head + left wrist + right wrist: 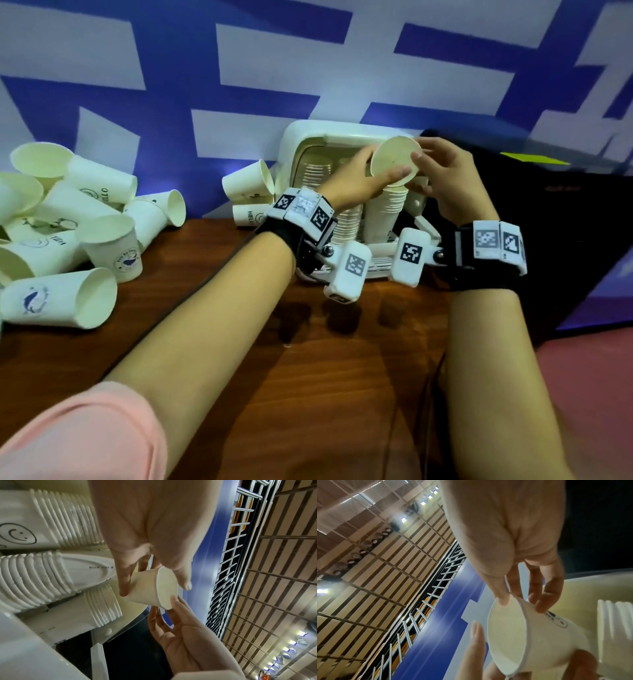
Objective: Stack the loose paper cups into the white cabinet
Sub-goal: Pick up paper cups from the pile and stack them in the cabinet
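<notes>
1. Paper cup (395,160): white, tapered, rolled rim, mouth facing the head camera; held in the air just above the stacks in the white cabinet (301,137).
2. Left hand (356,180): thumb and fingers curled round the cup's wall. Right hand (442,171): fingertips pinching the rim on the opposite side. Both hands close together on the one cup.
3. Cabinet: glossy white plastic, rounded corners, open at the front; inside it, nested cup stacks (51,520) with ribbed rows of rims, one bearing a smiley print.
4. Loose cups (68,233): heap at far left, most tipped over, some with blue fish print; a few more (248,190) just beside the cabinet.
5. Surface (308,359): dark reddish wood grain, smooth.
6. Room: blue-and-white patterned backdrop (205,68) behind; slatted ceiling with lights in the wrist views.
</notes>
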`<action>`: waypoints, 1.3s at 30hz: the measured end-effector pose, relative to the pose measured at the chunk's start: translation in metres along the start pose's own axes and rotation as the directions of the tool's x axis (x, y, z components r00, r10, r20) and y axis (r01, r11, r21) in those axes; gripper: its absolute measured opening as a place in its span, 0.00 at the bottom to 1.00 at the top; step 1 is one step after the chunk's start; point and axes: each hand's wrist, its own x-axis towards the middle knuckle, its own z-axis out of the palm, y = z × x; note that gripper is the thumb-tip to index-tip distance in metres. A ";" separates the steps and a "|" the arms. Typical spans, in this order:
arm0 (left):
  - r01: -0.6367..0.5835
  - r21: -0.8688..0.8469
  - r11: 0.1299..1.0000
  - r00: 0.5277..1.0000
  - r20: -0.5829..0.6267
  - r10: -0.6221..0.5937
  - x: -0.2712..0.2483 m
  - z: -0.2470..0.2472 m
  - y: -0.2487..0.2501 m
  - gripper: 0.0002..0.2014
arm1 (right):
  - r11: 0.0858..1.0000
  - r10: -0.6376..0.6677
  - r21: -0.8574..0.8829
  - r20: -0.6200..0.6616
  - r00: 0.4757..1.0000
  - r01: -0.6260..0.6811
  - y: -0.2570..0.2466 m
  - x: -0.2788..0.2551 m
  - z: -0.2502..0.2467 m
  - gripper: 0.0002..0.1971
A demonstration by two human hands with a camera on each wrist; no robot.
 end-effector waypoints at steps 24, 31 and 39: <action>0.056 0.314 0.948 0.996 -0.085 -0.031 0.038 0.018 -0.010 0.20 | 0.986 0.116 0.140 -0.212 0.970 -0.087 0.048 0.011 -0.007 0.11; 0.230 0.169 0.959 0.969 -0.127 -0.210 0.042 0.024 -0.015 0.17 | 0.947 0.287 0.208 -0.214 0.934 -0.243 0.054 0.012 -0.004 0.11; 0.162 0.167 0.973 0.973 -0.188 -0.130 0.045 0.028 -0.030 0.19 | 0.862 0.457 0.322 -0.161 0.875 -0.391 0.066 0.013 -0.003 0.06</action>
